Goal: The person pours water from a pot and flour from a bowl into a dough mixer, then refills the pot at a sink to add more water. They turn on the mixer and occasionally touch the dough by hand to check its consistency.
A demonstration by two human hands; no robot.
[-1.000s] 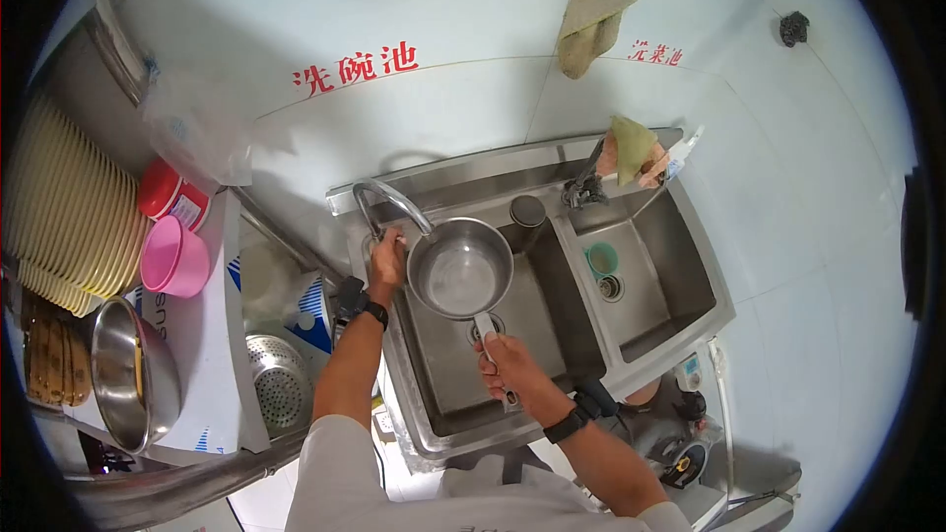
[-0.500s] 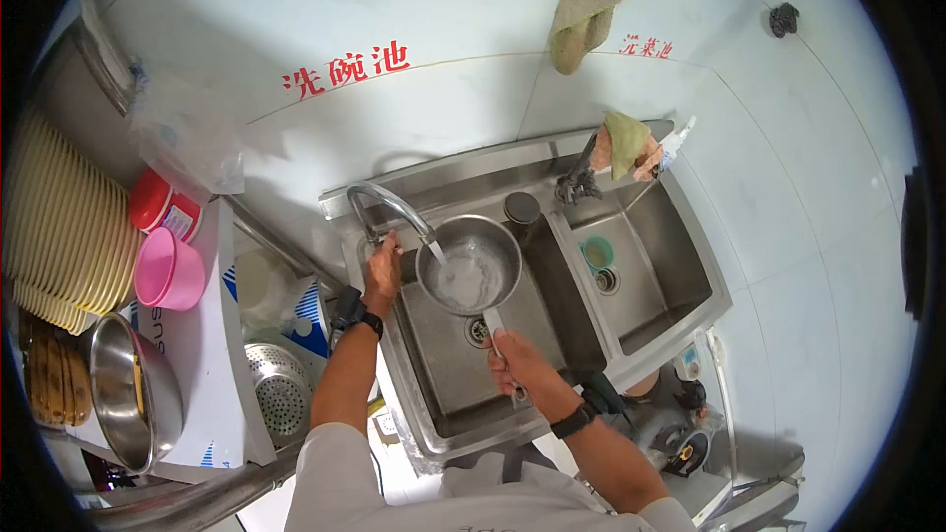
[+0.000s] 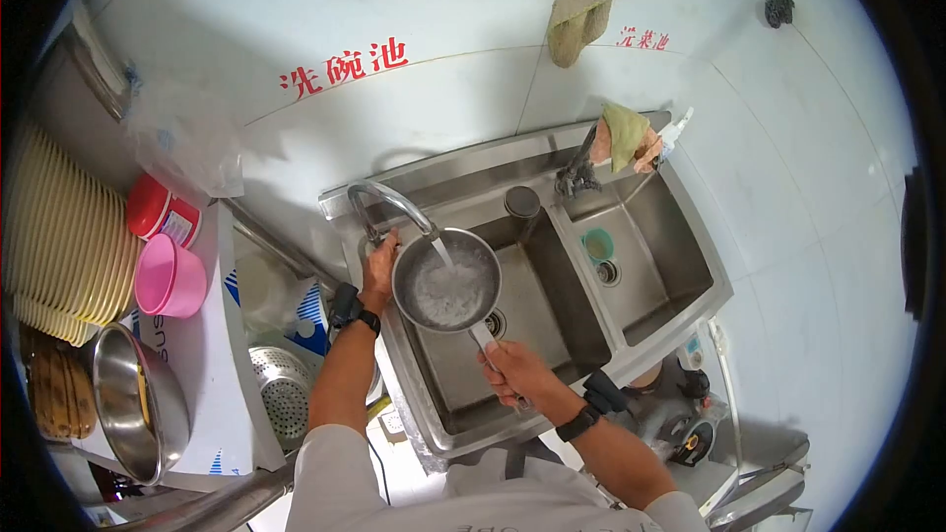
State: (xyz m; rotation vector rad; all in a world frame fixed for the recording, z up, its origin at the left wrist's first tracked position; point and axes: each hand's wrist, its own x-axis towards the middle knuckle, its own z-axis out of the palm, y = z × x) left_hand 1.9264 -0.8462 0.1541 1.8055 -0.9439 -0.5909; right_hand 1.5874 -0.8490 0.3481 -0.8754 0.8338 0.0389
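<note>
My right hand [image 3: 516, 372] is wrapped round the handle of a metal saucepan [image 3: 412, 311], which hangs above the left sink basin. Water from the curved tap [image 3: 396, 199] streams into the pan, and the water inside looks churned and bubbly. At the base of that tap, my left hand [image 3: 380, 264] has its fingers closed about the tap handle, which they mostly hide. The pan's left rim is close beside this hand.
Right of the left basin [image 3: 552, 335] is a second basin holding a green cup [image 3: 597, 245]. A dark round lid-like object [image 3: 522, 202] stands behind. Stacked plates [image 3: 69, 227], a pink tub [image 3: 169, 276] and a steel bowl [image 3: 138, 404] occupy the left shelf.
The saucepan has shifted left and slightly down, nearer my left hand, and the tap water now lands nearer its middle. My left hand stays at the tap.
</note>
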